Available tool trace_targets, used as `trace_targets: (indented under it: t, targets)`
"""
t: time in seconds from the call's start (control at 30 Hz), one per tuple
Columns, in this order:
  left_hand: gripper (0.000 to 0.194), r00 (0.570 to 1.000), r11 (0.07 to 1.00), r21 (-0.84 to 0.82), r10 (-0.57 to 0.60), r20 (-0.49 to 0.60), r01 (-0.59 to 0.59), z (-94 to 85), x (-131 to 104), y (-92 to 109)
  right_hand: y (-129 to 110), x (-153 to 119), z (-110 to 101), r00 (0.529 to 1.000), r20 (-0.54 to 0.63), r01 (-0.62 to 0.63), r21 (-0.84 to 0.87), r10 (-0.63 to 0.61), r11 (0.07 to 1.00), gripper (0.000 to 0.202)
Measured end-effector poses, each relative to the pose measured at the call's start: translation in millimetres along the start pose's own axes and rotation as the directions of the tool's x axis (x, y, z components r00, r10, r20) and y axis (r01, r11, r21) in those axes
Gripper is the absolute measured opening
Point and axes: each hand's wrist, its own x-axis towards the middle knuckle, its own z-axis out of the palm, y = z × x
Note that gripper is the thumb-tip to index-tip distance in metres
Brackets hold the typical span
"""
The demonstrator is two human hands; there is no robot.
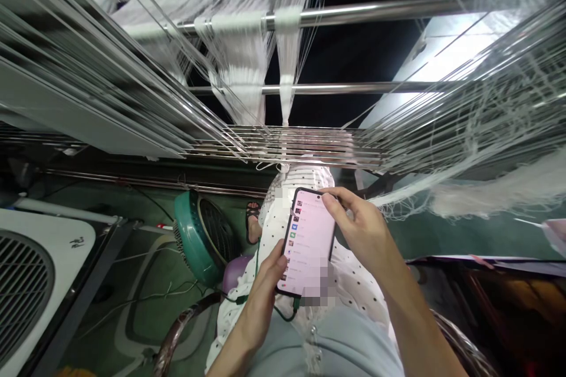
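Note:
A phone [309, 241] with a lit screen showing a list lies tilted above my lap. My left hand [265, 285] holds its lower left edge, the thumb along the side. At the upper right corner, my right hand [356, 221] grips the phone with thumb and fingers. A dark green cable [295, 305] runs from the phone's bottom end. Below the phone is white cloth with black dots [354, 280] over my legs. Part of the screen is pixelated.
Ahead, white threads [241, 53] hang over metal bars [375, 10], above a row of thin rods [309, 147]. A green fan [198, 238] stands on the floor at left, beside a white vented unit [66, 235]. Thread bundles [486, 112] slant at right.

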Motion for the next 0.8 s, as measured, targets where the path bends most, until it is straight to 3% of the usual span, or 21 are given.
trace_targets:
  t: [0.4,0.8]
  targets:
    - [0.062,0.998,0.999,-0.031,-0.027,0.059,0.029,1.7,-4.2,9.8,-2.2,-3.1,-1.5,1.0,0.013,-0.019,0.027,0.019,0.999,0.035]
    - [0.065,0.999,1.0,0.001,0.0,0.037,0.0,3.5,-4.6,12.7,0.8,-1.4,-2.8,0.999,0.034,0.029,0.071,-0.032,0.997,0.037]
